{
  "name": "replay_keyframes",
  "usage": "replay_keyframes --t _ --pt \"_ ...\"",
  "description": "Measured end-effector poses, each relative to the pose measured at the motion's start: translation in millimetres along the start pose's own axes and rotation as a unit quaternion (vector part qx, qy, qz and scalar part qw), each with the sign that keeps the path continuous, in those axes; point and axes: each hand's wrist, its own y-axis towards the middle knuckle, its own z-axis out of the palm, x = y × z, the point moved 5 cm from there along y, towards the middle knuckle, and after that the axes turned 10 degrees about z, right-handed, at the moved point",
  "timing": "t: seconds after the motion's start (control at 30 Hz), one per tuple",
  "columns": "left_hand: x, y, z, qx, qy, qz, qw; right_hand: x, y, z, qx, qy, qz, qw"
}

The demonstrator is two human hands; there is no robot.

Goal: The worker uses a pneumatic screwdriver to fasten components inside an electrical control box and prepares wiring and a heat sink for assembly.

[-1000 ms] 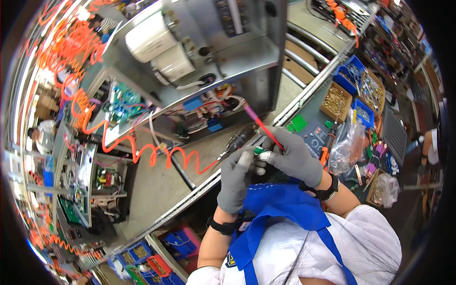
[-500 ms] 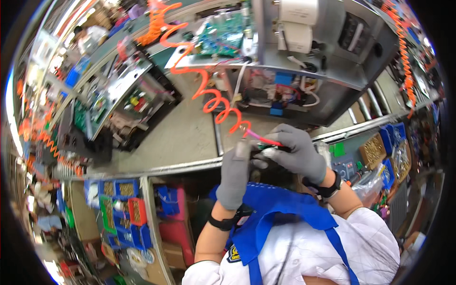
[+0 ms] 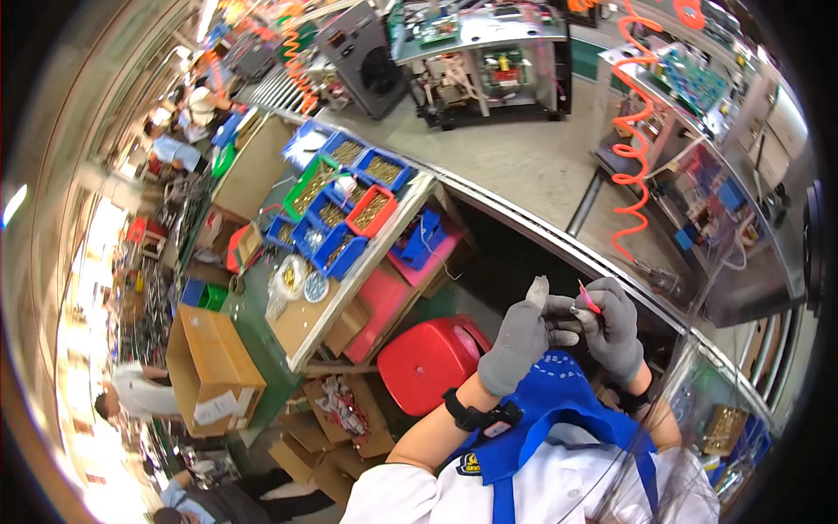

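My left hand [image 3: 517,342], in a grey glove, has its fingers spread, one pointing up and others reaching towards my right hand. Nothing shows clearly in its grasp. Also gloved in grey, my right hand [image 3: 618,334] is closed on a thin red-pink piece [image 3: 588,299] with a pointed upper end. Its exact kind is unclear. A small shiny bit shows beside it, between the fingertips of both hands. Both hands are in front of my blue apron [image 3: 567,393], close to the workbench edge.
A coiled orange air hose [image 3: 630,148] hangs ahead on the right, near an open metal machine housing [image 3: 742,214]. Blue, green and red parts bins [image 3: 371,211] with small brass-coloured pieces stand on the left side table. Below are a red stool [image 3: 428,367] and a cardboard box [image 3: 205,371].
The view has swung left, bringing the bins and stool further in. My hands are now apart from the coiled hose, and my left fingers have spread.
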Motion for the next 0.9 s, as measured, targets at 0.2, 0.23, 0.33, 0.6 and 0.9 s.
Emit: replay_keyframes --t 0.2,0.23,0.33,0.6,0.9 --pt "-29.1 -20.6 -18.2 -0.089 0.141 0.184 0.969 4.3 11.3 24.0 0.075 0.061 -0.014 0.995" --pt "-30.6 -19.6 -20.7 -0.102 0.129 0.173 0.971 2.4 14.4 27.1 0.082 0.071 -0.008 0.994" --pt "-42.6 -16.8 -26.1 -0.147 0.136 0.208 0.957 -1.3 25.2 37.5 0.093 0.148 0.000 0.985" --pt "-70.8 -9.8 -42.4 -0.138 0.274 0.386 0.870 -11.5 40.5 55.3 0.176 0.388 0.335 0.841" --pt "-70.4 -21.3 -117.5 -0.094 -0.134 0.227 0.960 24.9 81.9 101.1 0.231 0.216 0.290 0.903"
